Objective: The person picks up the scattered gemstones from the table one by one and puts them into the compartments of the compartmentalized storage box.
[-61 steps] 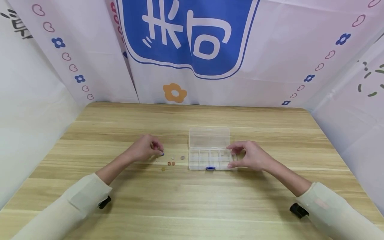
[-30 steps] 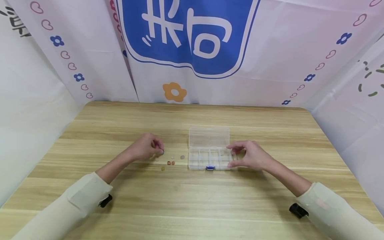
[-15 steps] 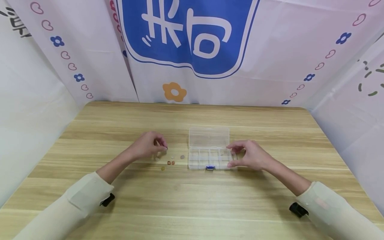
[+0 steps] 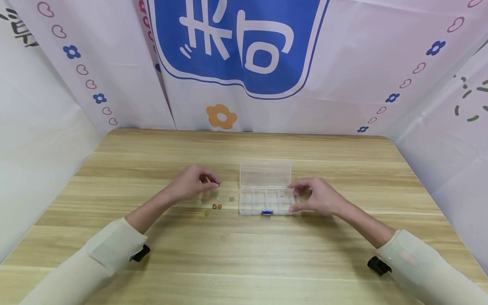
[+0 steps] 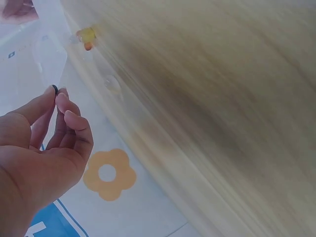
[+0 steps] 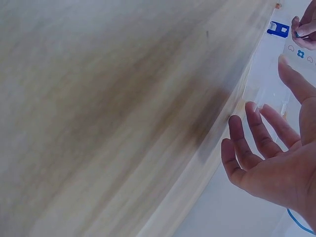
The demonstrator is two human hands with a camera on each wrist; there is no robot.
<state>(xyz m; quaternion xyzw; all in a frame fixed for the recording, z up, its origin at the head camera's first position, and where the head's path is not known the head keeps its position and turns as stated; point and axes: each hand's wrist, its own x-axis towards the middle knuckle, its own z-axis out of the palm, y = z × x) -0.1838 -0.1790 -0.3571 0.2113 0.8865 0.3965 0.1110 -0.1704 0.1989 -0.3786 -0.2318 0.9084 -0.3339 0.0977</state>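
Note:
Between thumb and fingertips, my left hand (image 4: 192,183) pinches a small dark bead-like piece (image 5: 55,89), raised off the table left of the box. Below and in front of that hand lie several similar small pieces: a yellow one (image 4: 207,214), two orange-brown ones (image 4: 219,206), a greyish one (image 4: 231,199) and pale ones (image 5: 112,83). A transparent plastic compartment box (image 4: 260,207) stands with its lid (image 4: 265,174) laid back and a blue latch (image 4: 267,212) in front. My right hand (image 4: 318,197) grips the box's right end, thumb at the front corner, fingers towards the hinge.
The wooden table (image 4: 244,258) carries all of this. A white printed cloth (image 4: 335,84) hangs behind its far edge, and white cloth stands at both sides. Each sleeve has a black device (image 4: 379,266) at its cuff.
My left hand has lifted the dark piece from the table and carried it right, towards the box and slightly away from me. My right hand and the box stay in place.

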